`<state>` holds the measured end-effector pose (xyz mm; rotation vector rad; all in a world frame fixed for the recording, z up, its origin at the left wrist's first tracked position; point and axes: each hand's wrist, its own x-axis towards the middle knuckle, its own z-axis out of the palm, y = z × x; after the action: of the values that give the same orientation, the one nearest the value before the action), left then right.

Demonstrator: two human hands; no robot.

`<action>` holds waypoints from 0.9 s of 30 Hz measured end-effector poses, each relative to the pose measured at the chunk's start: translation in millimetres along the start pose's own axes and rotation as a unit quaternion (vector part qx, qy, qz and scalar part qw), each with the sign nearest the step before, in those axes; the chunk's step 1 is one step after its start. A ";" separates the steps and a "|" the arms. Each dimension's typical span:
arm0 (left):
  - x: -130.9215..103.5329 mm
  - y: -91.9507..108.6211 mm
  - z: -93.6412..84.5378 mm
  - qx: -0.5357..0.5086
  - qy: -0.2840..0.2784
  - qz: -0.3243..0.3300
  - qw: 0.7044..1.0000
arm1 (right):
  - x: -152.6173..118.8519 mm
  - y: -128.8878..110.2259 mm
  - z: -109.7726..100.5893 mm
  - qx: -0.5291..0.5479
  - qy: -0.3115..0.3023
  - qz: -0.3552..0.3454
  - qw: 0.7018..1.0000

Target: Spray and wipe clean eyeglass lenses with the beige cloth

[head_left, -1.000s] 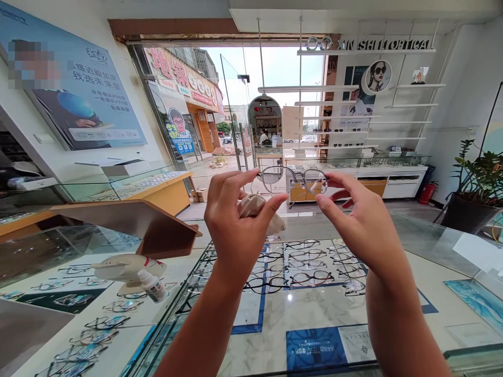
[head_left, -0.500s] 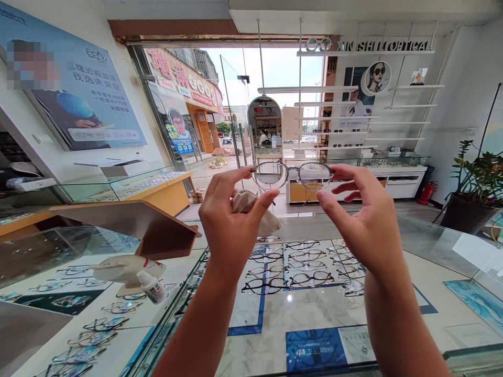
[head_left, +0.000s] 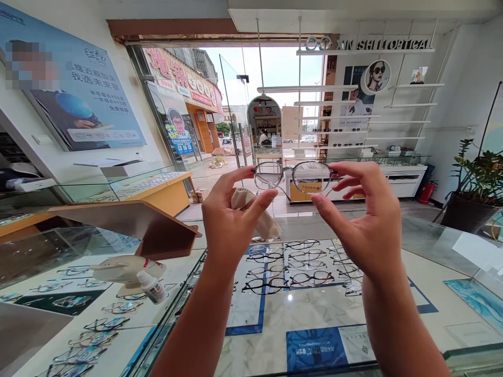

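A pair of eyeglasses [head_left: 288, 170] with round clear lenses and a thin frame is held up in front of me, above the display case. My left hand [head_left: 231, 220] pinches its left end between finger and thumb. A light cleaning cloth [head_left: 267, 224] is tucked in that same hand and hangs below the fingers. At the other end of the frame, my right hand [head_left: 361, 217] grips near the hinge, thumb under the lens, other fingers curled loosely. The temples are mostly hidden behind the lenses.
Below is a glass display case [head_left: 255, 309] with rows of spectacles [head_left: 308, 255] and a blue leaflet [head_left: 316, 350]. To the left are a white spray bottle [head_left: 151, 287], a beige object [head_left: 123, 269] and a brown wooden stand [head_left: 168, 230]. A potted plant [head_left: 473, 204] stands right.
The eyeglasses have turned slightly, so the right lens now looks larger and nearer. Both hands have shifted a little with them, and the cloth hangs slightly differently.
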<state>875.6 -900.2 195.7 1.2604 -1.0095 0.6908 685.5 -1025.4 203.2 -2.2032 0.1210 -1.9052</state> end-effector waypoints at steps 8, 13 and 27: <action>0.0 4.1 0.3 -0.008 -0.003 -0.013 1.000 | 0.4 -1.6 -0.5 0.016 0.007 -0.018 1.000; -0.3 3.2 1.2 0.001 0.005 0.001 1.000 | 0.6 -1.0 0.8 0.019 0.008 -0.006 1.000; -7.2 6.7 -3.2 0.059 0.071 0.057 0.994 | 1.5 5.2 2.4 0.017 -0.054 0.076 0.995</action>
<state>867.4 -894.9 192.1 1.2437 -0.9396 0.9283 688.6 -1030.5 203.1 -2.2010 0.2287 -1.6919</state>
